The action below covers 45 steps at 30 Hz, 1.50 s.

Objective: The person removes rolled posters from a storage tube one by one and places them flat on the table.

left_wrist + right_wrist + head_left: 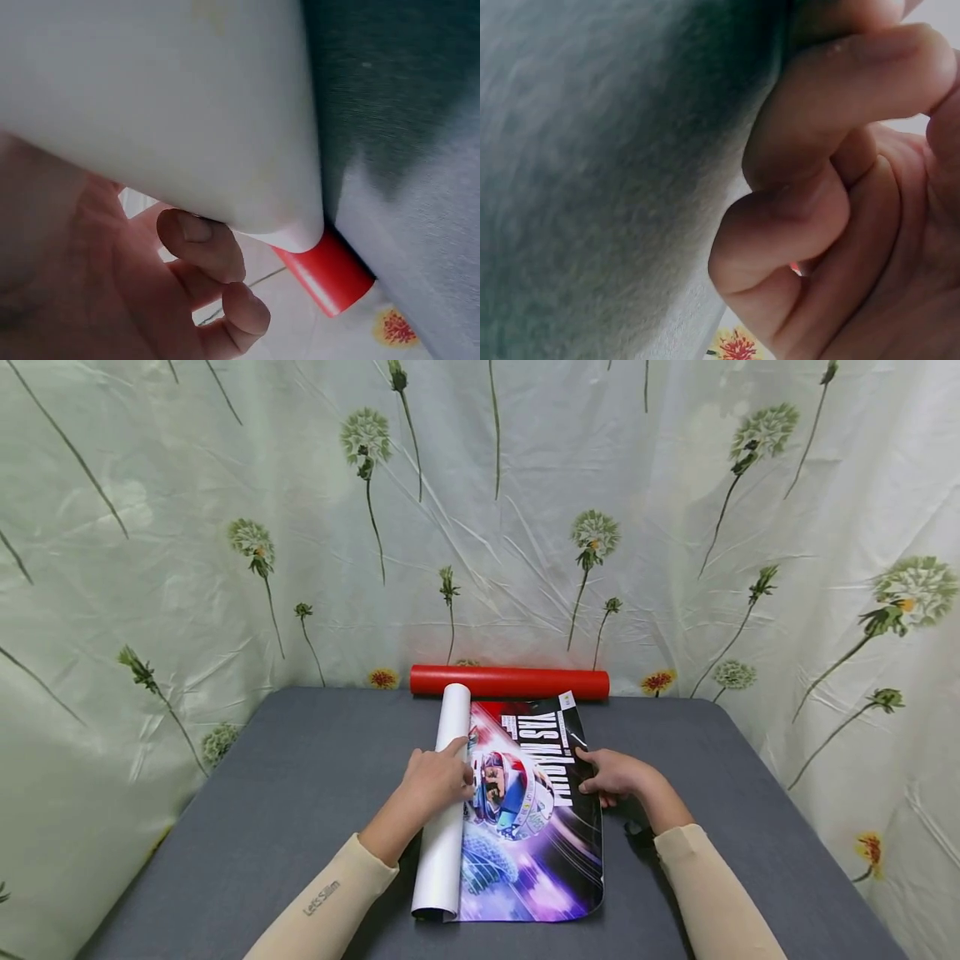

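Note:
A glossy poster [551,860], printed with a racing helmet and large white lettering, lies partly unrolled on the table. Its left side is still coiled into a white roll [438,852]. My left hand [438,777] rests over the middle of that roll, fingers loosely bent; in the left wrist view the fingertips [199,229] lie against the white paper. At the poster's right edge, my right hand [615,774] pinches the sheet between thumb and fingers. The right wrist view shows bent fingers [780,232] close to the table, with the pinched edge hidden.
Behind the poster, a red tube [517,682] lies crosswise along the back of the dark grey table [315,777]. A pale curtain [495,527] printed with dandelions hangs around the table. Some small dark object [637,831] lies beneath my right wrist.

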Each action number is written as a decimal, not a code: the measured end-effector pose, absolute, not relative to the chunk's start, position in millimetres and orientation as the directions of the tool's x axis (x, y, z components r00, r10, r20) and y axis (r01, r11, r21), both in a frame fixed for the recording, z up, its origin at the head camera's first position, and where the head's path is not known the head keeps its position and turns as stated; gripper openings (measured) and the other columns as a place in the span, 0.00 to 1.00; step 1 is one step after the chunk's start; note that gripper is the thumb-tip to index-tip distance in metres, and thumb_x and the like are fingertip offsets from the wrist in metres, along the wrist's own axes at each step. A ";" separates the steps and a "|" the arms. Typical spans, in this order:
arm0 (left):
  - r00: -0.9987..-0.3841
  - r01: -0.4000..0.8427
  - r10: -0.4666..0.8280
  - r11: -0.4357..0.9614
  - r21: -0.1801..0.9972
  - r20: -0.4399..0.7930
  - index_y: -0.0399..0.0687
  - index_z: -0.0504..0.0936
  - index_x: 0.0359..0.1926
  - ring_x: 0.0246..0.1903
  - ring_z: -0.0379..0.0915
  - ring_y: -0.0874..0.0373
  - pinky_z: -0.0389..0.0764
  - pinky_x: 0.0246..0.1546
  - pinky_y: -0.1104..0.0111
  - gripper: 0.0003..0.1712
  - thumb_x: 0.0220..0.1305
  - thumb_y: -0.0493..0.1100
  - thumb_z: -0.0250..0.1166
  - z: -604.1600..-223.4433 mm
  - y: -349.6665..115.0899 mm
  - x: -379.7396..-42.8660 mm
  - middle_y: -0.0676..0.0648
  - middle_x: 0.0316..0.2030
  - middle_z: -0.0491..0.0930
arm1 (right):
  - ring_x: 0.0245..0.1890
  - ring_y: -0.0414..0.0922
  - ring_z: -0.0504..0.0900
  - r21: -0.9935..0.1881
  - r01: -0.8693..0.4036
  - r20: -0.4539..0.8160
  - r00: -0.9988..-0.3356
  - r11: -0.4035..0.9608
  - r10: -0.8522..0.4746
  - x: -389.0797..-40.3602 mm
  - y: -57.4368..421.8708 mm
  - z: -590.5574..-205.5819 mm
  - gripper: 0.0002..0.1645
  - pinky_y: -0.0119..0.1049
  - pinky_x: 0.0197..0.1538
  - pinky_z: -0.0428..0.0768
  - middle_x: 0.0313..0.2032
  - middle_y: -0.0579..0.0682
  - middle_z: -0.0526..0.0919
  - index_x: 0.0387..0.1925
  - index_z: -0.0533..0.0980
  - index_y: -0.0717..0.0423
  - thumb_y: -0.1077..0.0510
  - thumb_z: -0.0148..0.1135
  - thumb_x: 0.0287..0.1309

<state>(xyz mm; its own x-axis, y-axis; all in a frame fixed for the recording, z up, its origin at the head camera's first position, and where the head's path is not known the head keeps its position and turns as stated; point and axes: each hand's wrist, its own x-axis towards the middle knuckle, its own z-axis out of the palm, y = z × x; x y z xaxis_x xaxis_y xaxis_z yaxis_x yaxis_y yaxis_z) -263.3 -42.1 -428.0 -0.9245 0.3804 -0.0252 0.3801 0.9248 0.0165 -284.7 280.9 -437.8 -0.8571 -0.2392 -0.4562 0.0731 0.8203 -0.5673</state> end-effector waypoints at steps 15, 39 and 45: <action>-0.910 0.415 0.415 0.910 -0.013 0.007 0.70 0.93 0.47 0.27 0.74 0.51 0.66 0.35 0.60 0.10 0.68 0.53 0.69 -435.7 -55.2 -263.3 0.49 0.78 0.69 | 0.12 0.40 0.74 -0.563 0.061 -0.454 -0.856 0.824 -0.248 -286.4 288.1 -440.4 0.50 0.31 0.21 0.68 0.14 0.48 0.77 0.84 0.52 0.59 0.59 0.67 0.71; -0.920 0.392 0.392 0.920 0.002 -0.003 0.68 0.92 0.51 0.34 0.81 0.49 0.69 0.37 0.59 0.13 0.69 0.57 0.70 -438.2 -64.6 -264.0 0.49 0.80 0.66 | 0.12 0.41 0.73 -0.607 0.082 -0.430 -0.871 0.791 -0.240 -282.8 297.1 -447.0 0.50 0.32 0.21 0.67 0.14 0.49 0.78 0.84 0.52 0.54 0.58 0.68 0.71; -0.925 0.379 0.379 0.925 0.003 -0.009 0.67 0.91 0.51 0.36 0.82 0.48 0.71 0.41 0.58 0.15 0.67 0.60 0.72 -436.4 -62.0 -262.8 0.47 0.80 0.66 | 0.12 0.41 0.73 -0.602 0.084 -0.427 -0.874 0.794 -0.231 -282.5 299.1 -447.4 0.50 0.31 0.21 0.66 0.14 0.50 0.77 0.84 0.53 0.55 0.59 0.68 0.70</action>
<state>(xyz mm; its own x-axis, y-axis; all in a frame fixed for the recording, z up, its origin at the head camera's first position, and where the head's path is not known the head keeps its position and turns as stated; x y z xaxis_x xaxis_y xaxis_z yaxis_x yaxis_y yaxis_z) -262.8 -62.0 -436.4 -0.9252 0.3794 -0.0094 0.3794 0.9252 0.0034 -282.5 299.1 -447.4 -0.8742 -0.2313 -0.4270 0.0841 0.7939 -0.6022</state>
